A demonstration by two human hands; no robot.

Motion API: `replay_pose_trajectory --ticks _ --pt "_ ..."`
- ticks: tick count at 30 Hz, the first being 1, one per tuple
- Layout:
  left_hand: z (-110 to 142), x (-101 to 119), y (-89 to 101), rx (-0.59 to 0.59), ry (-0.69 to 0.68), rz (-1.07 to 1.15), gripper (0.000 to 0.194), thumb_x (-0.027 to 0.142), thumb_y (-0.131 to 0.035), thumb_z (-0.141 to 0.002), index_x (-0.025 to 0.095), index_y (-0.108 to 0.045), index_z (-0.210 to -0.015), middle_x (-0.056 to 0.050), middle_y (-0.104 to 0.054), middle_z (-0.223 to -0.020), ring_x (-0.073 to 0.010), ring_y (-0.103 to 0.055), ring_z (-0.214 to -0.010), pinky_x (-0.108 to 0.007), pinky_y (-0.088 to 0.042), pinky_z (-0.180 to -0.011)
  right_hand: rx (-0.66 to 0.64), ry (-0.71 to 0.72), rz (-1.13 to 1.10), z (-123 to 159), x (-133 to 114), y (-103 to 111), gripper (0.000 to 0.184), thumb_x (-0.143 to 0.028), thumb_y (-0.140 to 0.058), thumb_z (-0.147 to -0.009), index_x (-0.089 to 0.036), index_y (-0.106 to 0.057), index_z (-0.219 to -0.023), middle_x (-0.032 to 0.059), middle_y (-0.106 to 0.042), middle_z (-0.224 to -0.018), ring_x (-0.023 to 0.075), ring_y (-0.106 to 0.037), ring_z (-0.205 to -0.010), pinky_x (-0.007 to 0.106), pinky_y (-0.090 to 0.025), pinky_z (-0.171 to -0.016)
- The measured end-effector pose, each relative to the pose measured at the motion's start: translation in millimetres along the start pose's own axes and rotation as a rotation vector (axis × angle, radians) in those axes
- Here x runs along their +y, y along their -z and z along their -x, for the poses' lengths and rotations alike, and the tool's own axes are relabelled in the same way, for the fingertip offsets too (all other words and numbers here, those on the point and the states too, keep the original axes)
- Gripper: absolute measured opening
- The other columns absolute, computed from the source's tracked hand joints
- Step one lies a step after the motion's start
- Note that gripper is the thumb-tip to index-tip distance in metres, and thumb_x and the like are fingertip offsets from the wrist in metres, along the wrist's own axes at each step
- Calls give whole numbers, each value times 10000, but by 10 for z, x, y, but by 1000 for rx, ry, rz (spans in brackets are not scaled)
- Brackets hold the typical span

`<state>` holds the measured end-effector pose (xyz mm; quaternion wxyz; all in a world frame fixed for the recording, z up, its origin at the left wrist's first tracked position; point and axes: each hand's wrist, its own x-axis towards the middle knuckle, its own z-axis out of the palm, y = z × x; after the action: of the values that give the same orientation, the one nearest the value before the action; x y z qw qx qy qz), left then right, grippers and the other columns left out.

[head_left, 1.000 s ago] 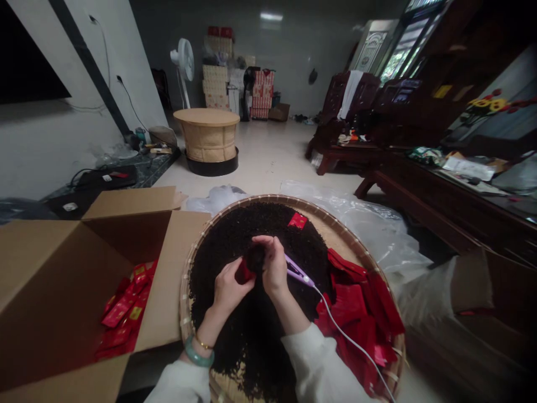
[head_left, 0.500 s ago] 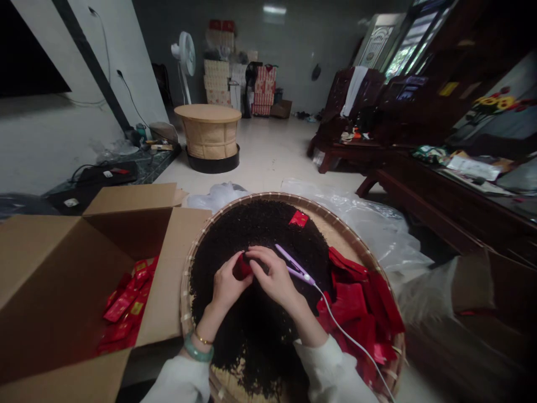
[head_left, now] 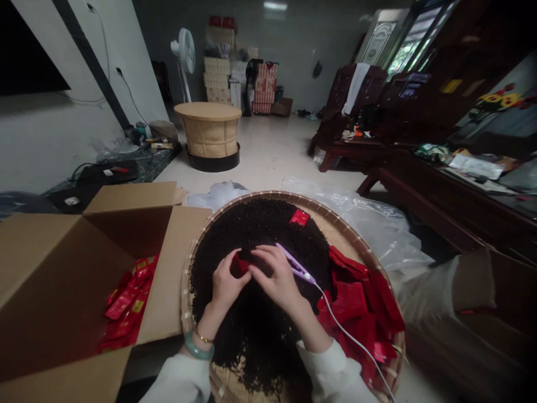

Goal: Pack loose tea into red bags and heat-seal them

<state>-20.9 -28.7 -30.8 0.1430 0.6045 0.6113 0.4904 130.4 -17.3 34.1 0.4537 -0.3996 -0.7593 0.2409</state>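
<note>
Since a second ago, the right hand (head_left: 277, 281) has loosened from its cupped pose at the red pouch (head_left: 240, 265). Leftmost, I see an open cardboard box (head_left: 165, 285) holding red packets (head_left: 128, 301). Next, over the middle of a round woven tray (head_left: 187, 291) of dark loose leaves (head_left: 224, 229), the left hand (head_left: 226, 282) grips that pouch; the right hand curves beside it, whether pinching I cannot tell. A purple tong-like tool (head_left: 299, 270) follows, then flat red pouches (head_left: 352, 302) along the tray's right edge.
</note>
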Motion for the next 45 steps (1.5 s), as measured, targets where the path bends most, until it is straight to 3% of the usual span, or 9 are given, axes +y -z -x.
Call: replay_pose_trajectory --ticks 8,12,17,23,30,33,36,40,45 --pt "-1 37 13 -174 14 35 594 214 -728 -638 229 -569 -1210 -79 -666 -1087 -255 -623 -1002 -412 -498 -904 -210 -85 119 49 119 -42 123 -171 -561 -856 -193 -672 -809 63 -627 -862 188 -606 -785 318 -507 -717" --pt "-58 38 85 -406 195 285 525 269 -771 -601 188 -636 -1103 -84 -693 -1079 -268 -636 -1004 -430 -481 -926 -140 -132 -20 22 188 122 78 -203 -610 -811 -199 -682 -781 37 -665 -797 182 -628 -747 313 -511 -689" --pt "-90 142 164 -730 480 641 457 318 -782 -604 111 -647 -989 -75 -729 -870 -213 -687 -717 -355 -545 -712 -84 -291 -287 25 207 204 144 -292 -624 -784 -226 -738 -841 34 -739 -860 203 -682 -786 338 -554 -728" --pt "-92 167 165 -671 534 682 417 301 -804 -582 99 -658 -916 -78 -729 -804 -194 -681 -657 -319 -535 -672 115 -464 -473 77 286 246 269 -437 -625 -776 -214 -739 -874 55 -741 -883 227 -701 -773 384 -589 -715" --pt "-109 145 158 -625 463 626 474 247 -820 -555 117 -654 -980 -67 -731 -897 -204 -668 -786 -343 -523 -777 -31 -107 -96 128 157 368 312 -347 -655 -792 -244 -671 -1086 96 -593 -1228 243 -539 -1161 420 -427 -999" --pt "-106 161 173 -707 433 601 469 220 -826 -535 108 -658 -958 -52 -721 -877 -191 -651 -766 -327 -518 -758 -205 -68 -34 76 136 350 196 -348 -584 -857 -209 -677 -959 64 -660 -948 192 -623 -885 323 -500 -792" --pt "-93 163 178 -794 429 605 488 204 -823 -536 110 -644 -980 -48 -717 -863 -181 -646 -750 -308 -519 -725 -272 -95 58 21 188 350 314 -376 -514 -899 -187 -588 -658 -6 -559 -625 141 -543 -590 249 -419 -562" --pt "-73 165 159 -937 495 619 392 191 -782 -563 102 -631 -914 -24 -696 -679 -160 -632 -585 -274 -508 -580 -226 -84 98 -2 276 418 423 -419 -473 -915 -194 -452 -558 -28 -472 -554 118 -463 -520 231 -338 -505" --pt "-93 128 114 -894 496 550 252 180 -738 -593 92 -650 -812 -14 -666 -568 -144 -609 -506 -242 -478 -533 -149 -35 122 8 355 483 453 -392 -431 -938 -194 -419 -530 -12 -467 -594 117 -472 -546 235 -374 -539"
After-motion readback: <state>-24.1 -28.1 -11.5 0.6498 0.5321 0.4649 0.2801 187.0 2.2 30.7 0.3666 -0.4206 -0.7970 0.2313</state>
